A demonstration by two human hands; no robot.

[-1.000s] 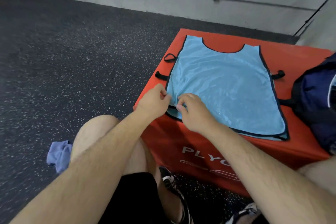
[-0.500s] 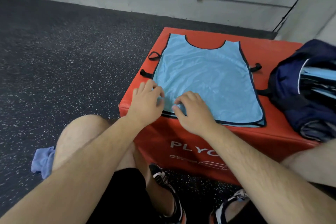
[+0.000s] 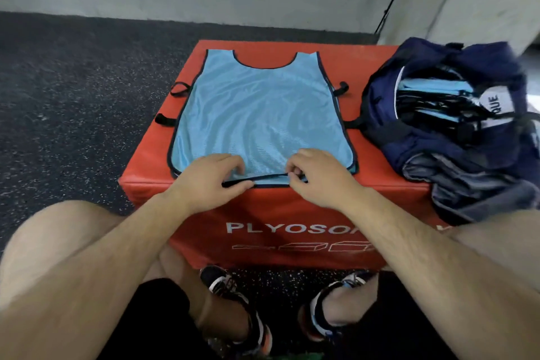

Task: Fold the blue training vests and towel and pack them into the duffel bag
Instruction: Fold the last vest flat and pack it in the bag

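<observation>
A light blue training vest (image 3: 260, 114) with dark trim lies flat on the red plyo box (image 3: 292, 213), neck hole away from me. My left hand (image 3: 210, 178) and my right hand (image 3: 318, 175) both pinch its near hem, lifting the dark edge a little between them. To the right on the box sits the open navy duffel bag (image 3: 438, 131), with several folded blue vests (image 3: 432, 93) packed inside. The towel is out of view.
Dark speckled rubber floor (image 3: 73, 96) surrounds the box, with a grey wall (image 3: 175, 3) behind. My knees and shoes (image 3: 233, 301) sit close against the box's front. Black side straps (image 3: 178, 88) of the vest stick out on the left and right.
Both hands slid right along the vest's near hem to its middle and now pinch the edge. The view swung right, bringing the whole duffel bag into sight and losing the blue cloth on the floor.
</observation>
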